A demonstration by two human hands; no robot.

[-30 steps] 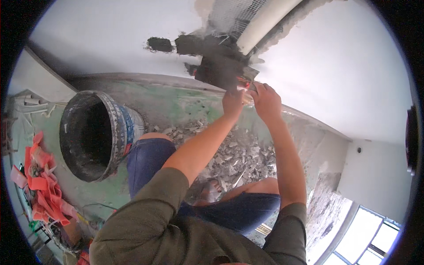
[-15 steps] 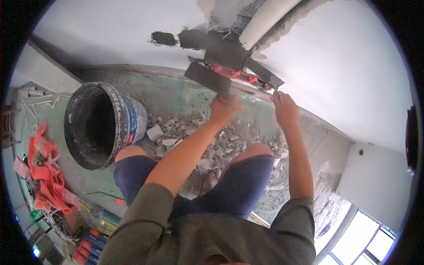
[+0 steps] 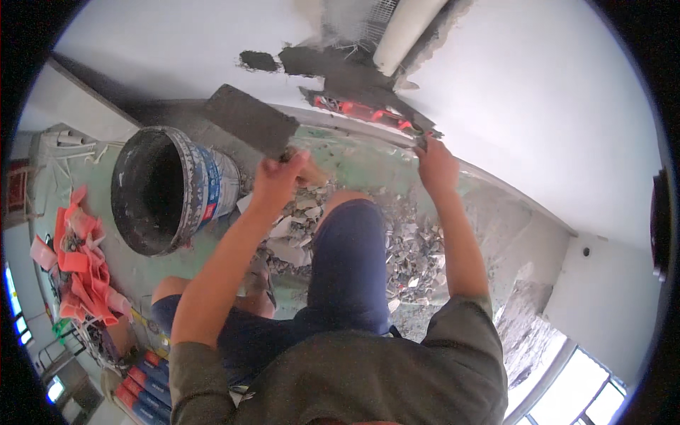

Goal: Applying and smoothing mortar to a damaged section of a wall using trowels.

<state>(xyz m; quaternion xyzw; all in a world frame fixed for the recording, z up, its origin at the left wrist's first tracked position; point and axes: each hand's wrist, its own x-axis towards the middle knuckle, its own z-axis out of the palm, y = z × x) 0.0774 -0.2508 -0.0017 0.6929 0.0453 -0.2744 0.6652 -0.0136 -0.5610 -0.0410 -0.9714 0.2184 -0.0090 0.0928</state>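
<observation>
My left hand (image 3: 278, 182) is closed round the wooden handle of a rectangular plastering trowel (image 3: 248, 119), its blade coated in dark mortar. The blade hangs before the wall's foot, between the bucket and the red boxes. My right hand (image 3: 438, 168) is up at the wall, closed on what looks like a second trowel (image 3: 423, 137); its blade is mostly hard to make out against the mortar. Beside it, a row of red electrical boxes (image 3: 358, 110) sits in a slot in the wall. Dark wet mortar (image 3: 350, 79) covers the wall just above them.
A big mortar-stained bucket (image 3: 225, 183) lies tilted at the left. Broken rubble (image 3: 411, 248) covers the floor before my knees. A pale pipe (image 3: 407, 32) runs up the wall beside mesh. Pink-red sheeting (image 3: 88, 269) is heaped at far left.
My left hand has drawn its trowel away from the red boxes, to the left towards the bucket. My right hand has shifted slightly left. My legs have moved, and one knee is now in the middle.
</observation>
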